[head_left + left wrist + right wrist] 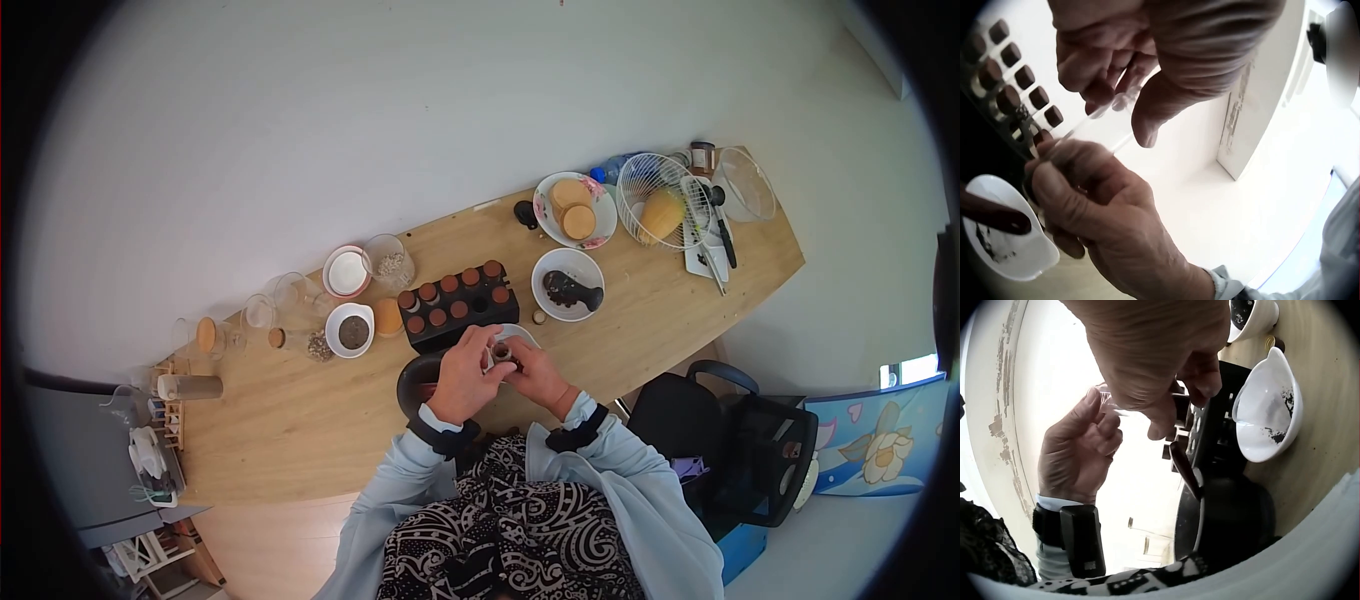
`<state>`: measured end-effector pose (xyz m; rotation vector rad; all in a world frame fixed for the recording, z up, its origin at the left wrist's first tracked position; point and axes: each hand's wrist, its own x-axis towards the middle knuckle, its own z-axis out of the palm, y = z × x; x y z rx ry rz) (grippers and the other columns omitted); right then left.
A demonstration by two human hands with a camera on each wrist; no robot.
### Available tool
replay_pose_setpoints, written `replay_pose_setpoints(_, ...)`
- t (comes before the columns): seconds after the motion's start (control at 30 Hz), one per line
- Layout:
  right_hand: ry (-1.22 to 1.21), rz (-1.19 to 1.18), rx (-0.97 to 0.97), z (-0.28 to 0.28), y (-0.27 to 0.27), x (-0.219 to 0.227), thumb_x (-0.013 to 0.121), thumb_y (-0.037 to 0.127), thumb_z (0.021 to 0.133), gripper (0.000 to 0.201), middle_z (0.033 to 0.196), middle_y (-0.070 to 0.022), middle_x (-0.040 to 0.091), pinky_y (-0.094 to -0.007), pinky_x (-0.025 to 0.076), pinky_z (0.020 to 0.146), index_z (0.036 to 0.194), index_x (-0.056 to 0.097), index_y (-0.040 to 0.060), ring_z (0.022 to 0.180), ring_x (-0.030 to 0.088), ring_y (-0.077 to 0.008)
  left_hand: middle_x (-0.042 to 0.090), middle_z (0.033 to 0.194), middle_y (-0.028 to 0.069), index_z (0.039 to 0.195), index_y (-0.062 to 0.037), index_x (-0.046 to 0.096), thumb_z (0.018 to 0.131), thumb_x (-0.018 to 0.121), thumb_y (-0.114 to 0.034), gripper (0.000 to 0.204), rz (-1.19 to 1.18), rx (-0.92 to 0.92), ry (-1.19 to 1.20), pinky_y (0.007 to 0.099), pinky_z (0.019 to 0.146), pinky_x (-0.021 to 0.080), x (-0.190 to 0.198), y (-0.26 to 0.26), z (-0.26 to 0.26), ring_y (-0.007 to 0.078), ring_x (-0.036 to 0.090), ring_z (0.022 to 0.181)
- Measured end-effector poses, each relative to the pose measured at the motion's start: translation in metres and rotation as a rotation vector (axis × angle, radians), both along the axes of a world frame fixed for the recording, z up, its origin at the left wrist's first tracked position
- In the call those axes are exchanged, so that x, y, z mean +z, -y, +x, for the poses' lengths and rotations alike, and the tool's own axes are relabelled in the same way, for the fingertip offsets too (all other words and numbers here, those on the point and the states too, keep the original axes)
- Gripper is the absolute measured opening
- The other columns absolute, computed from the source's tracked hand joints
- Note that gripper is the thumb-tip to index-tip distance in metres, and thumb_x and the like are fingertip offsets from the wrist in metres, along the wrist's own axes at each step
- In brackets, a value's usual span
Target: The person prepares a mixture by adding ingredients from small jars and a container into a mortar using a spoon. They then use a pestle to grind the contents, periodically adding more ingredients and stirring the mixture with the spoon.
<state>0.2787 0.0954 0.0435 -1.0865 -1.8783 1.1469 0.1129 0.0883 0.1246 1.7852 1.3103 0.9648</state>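
The left hand (463,378) (1179,50) (1079,450) pinches one end of a clear tube (1100,128) between thumb and fingers. Around the tube's other end curl the fingers of the right hand (540,380) (1110,219) (1154,356), which hide that end. In the head view both hands are close together over the table's near side, in front of a black rack (437,333) of tubes with brown stoppers (471,276) (1024,77). A white spouted bowl (1035,250) (1254,403) with dark bits inside is beside the hands.
Left of the hands is a dark pan (410,388). A bowl of dark grains (353,332) and glass jars (290,292) stand left of the rack. To the right are a bowl with a black object (567,287), a flowered bowl (593,235) and a wire basket (640,175).
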Motion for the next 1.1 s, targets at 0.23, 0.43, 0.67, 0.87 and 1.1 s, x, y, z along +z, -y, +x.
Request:
replay_pose_setpoints(0.23,0.044,-0.037,0.055,-0.003,0.000,0.037,0.067,0.010,0.080,0.038,0.100,-0.0166,0.061,-0.0424,0.052,0.068,0.115,0.055,0.0049,0.083,0.063,-0.0375,0.060,0.093,0.0040,0.103,-0.0042,0.066,0.069,0.075,-0.002,0.034,-0.008,0.058,0.253,0.0284,0.070,0.046,-0.015,0.004,-0.006,0.0165,0.054,0.083)
replay_pose_setpoints(0.43,0.604,0.192,-0.261,0.054,-0.034,-0.050,0.057,0.002,0.078,0.039,0.093,-0.0205,0.063,-0.0475,0.051,0.067,0.117,0.054,0.0070,0.078,0.063,-0.0393,0.061,0.092,0.0046,0.103,-0.0041,0.066,0.072,0.073,0.000,0.033,-0.116,0.106,0.289,0.0269,0.073,0.046,-0.008,0.014,-0.022,0.0154,0.054,0.084)
replay_pose_setpoints(0.67,0.812,0.151,-0.194,0.063,-0.039,-0.094,0.056,0.003,0.077,0.038,0.083,-0.0165,0.064,-0.0497,0.051,0.064,0.114,0.053,0.0089,0.073,0.063,-0.0398,0.061,0.092,0.0050,0.105,-0.0043,0.066,0.070,0.073,0.001,0.036,-0.103,0.099,0.270,0.0263,0.072,0.045,-0.010,0.025,-0.024,0.0141,0.053,0.079)
replay_pose_setpoints(0.87,0.739,0.253,-0.186,0.078,-0.019,-0.083,0.055,0.008,0.082,0.026,0.084,-0.0161,0.063,-0.0498,0.050,0.060,0.108,0.058,0.0123,0.068,0.063,-0.0376,0.064,0.093,0.0030,0.100,-0.0047,0.066,0.072,0.071,0.002,0.030,-0.108,0.130,0.273,0.0281,0.079,0.046,-0.009,0.027,-0.027,0.0154,0.055,0.085)
replay_pose_setpoints(1.1,-0.018,-0.197,-0.224,0.075,0.013,-0.027,0.059,0.002,0.085,0.014,0.090,-0.0154,0.057,-0.0368,0.052,0.063,0.098,0.054,0.0027,0.070,0.060,-0.0333,0.060,0.095,0.0071,0.109,-0.0024,0.061,0.074,0.071,0.002,0.036,-0.129,0.069,0.383,0.0268,0.075,0.046,-0.021,0.024,-0.024,0.0171,0.055,0.082)
